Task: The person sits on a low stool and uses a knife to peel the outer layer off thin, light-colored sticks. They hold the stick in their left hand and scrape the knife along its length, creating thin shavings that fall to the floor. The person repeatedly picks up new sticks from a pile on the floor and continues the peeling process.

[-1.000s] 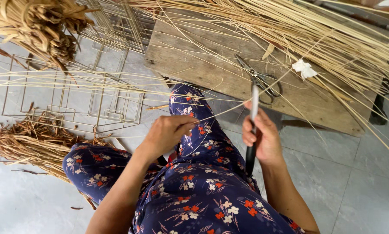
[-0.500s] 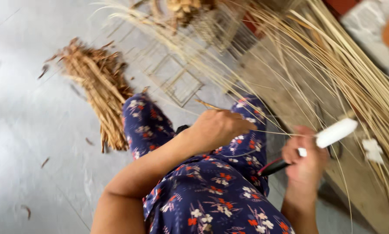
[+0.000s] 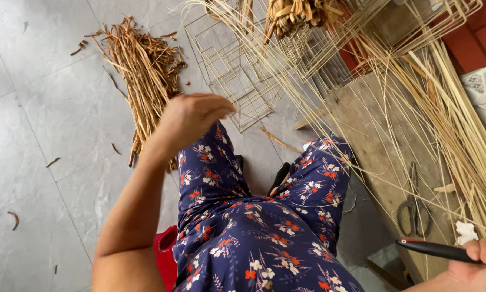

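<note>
Presently the left hand is raised, fingers curled together, seemingly pinching a thin cane strand; the grip is unclear. The right hand clamps a black-handled knife at the wooden surface's near edge, beside scissors. Judged: strand-splitting underway; next calls for steady tension.

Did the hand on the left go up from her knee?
Yes. The left hand sat on the flowered lap a second ago; now it is raised beyond the knee, toward the wire frames.
</note>
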